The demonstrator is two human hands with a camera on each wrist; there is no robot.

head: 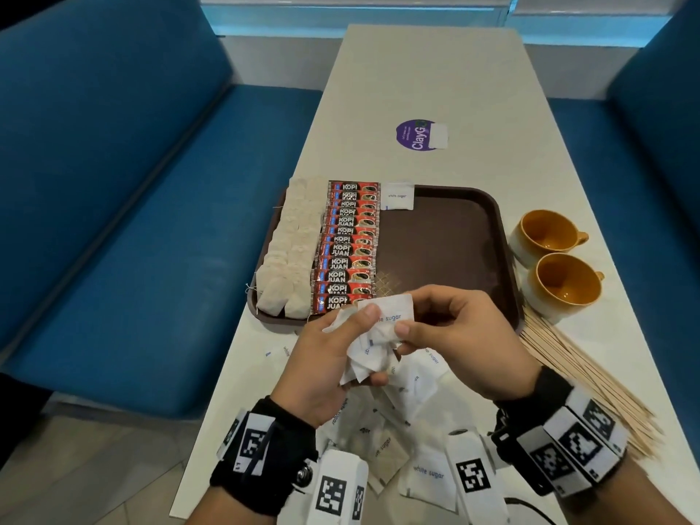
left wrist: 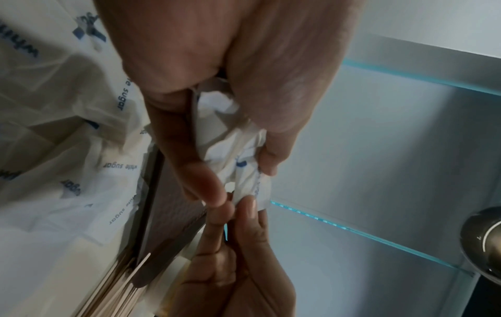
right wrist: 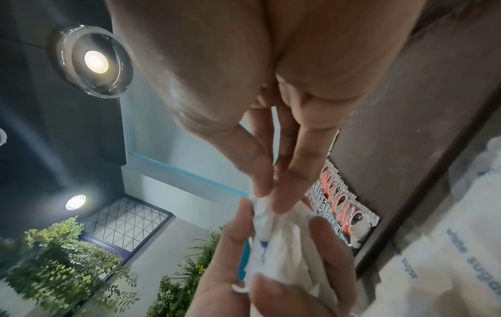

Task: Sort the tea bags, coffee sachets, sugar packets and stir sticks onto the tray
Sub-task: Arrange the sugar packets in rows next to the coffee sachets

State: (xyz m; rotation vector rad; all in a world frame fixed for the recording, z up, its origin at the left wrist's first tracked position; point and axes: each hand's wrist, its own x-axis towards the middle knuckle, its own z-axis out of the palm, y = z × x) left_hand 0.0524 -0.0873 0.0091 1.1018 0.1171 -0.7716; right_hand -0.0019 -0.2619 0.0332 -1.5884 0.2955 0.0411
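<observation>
A brown tray [head: 454, 236] holds a column of tea bags [head: 291, 252] at its left, a column of red coffee sachets [head: 350, 244] beside them, and one white sugar packet [head: 397, 196] at the far edge. My left hand [head: 341, 354] grips a bunch of white sugar packets [head: 369, 350] just in front of the tray. My right hand [head: 435, 327] pinches the top packet [head: 394, 316] of that bunch between thumb and fingers. More sugar packets [head: 416, 430] lie loose on the table below my hands. Wooden stir sticks [head: 591, 384] lie in a heap to the right.
Two orange-lined cups [head: 545, 236] [head: 564, 286] stand right of the tray. A purple sticker [head: 416, 134] sits on the white table [head: 435, 70] farther back. Blue bench seats [head: 113, 183] flank the table on both sides.
</observation>
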